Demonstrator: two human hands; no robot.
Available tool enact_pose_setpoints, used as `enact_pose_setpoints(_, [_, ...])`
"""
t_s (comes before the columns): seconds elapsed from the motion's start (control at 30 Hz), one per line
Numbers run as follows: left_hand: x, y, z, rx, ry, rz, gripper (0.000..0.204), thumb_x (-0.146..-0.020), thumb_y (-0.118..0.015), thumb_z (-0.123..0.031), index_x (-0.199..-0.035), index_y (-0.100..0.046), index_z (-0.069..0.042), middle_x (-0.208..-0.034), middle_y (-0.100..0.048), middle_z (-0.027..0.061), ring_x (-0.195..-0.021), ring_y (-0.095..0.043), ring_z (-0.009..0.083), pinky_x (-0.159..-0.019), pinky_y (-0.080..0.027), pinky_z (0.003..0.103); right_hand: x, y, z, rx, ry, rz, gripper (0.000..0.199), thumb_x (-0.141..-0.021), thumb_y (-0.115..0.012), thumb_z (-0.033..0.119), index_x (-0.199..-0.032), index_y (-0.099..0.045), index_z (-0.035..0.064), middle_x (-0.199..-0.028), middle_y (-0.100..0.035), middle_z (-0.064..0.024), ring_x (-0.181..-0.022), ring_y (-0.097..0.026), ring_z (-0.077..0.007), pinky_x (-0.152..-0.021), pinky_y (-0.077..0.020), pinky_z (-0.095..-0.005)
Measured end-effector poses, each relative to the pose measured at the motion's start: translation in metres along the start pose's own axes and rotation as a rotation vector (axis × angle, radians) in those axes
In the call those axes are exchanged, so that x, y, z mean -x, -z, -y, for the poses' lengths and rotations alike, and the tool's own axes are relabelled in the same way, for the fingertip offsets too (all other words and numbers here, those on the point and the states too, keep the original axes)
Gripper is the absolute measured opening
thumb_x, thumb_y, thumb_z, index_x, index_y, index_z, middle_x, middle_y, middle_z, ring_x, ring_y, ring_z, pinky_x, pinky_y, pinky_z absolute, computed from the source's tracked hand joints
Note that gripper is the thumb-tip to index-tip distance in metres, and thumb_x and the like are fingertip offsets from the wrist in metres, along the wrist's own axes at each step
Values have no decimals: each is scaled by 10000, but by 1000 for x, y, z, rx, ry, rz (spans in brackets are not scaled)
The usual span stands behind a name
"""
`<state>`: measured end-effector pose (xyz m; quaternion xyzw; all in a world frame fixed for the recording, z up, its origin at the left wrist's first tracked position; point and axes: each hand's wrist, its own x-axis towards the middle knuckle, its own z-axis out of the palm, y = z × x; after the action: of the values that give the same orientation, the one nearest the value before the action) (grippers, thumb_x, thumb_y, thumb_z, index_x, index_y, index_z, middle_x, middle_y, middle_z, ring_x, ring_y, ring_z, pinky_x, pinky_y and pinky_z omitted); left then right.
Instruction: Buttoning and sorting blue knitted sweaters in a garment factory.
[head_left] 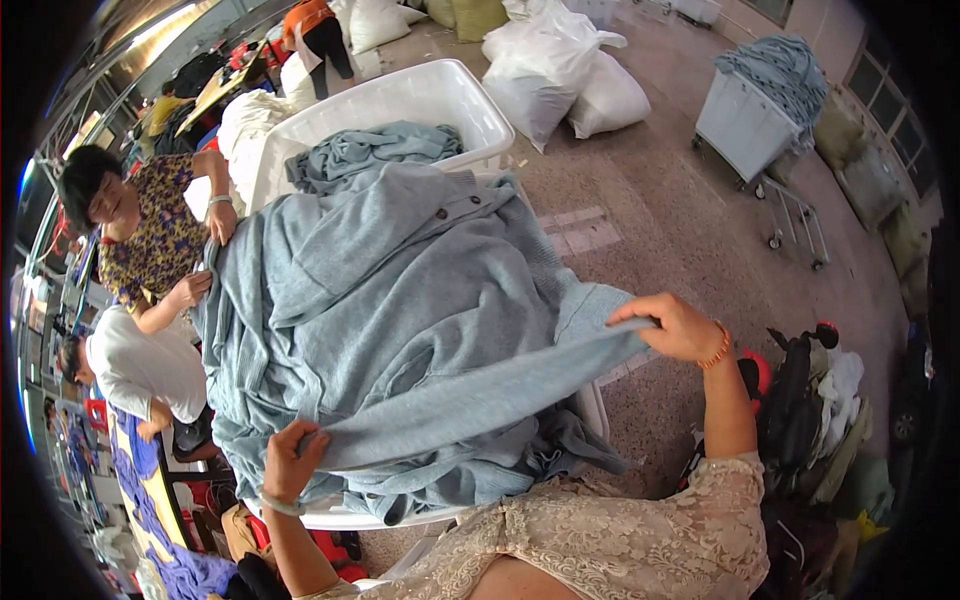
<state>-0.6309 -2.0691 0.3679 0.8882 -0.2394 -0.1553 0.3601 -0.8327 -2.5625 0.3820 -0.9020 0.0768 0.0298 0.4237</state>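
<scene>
A long grey-blue knitted sleeve is stretched taut between my hands, over a big heap of matching cardigans. My left hand pinches one end near the heap's front left. At the other end, on the right, my right hand grips the knit between thumb and fingers. Two dark buttons show on a cardigan placket at the far side of the heap. Beneath the pile, a white tub shows only part of its rim.
A co-worker in a patterned top touches the heap's left side. Behind it stands another white tub with more knitwear. White sacks and a loaded wheeled bin stand farther off. Someone in a white shirt bends over a table at left.
</scene>
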Motion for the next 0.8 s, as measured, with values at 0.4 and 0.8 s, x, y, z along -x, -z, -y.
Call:
enact_pose_setpoints(0.4, [-104,-75,-39,-85,-226,-272,200,-758,-678,-31,-954,-636,-25,-998,-631,123,-926,-616,277,-760,-504,335,-195,-55,-121,274,108,-551,194,-816,-602,170,-987,-653,95,-943,-621,-109,-883,-601,-317,-765,-488,-398])
enact_pose_setpoints(0.8, [-219,-114,-27,-565,-395,-329,467,-775,-667,-161,-1216,-525,-101,-1349,-402,153,-1344,-264,369,-1001,-268,558,-351,-106,-93,414,301,-403,282,-865,-515,136,-1130,-610,128,-1078,-558,-125,-973,-551,-320,-835,-471,-427])
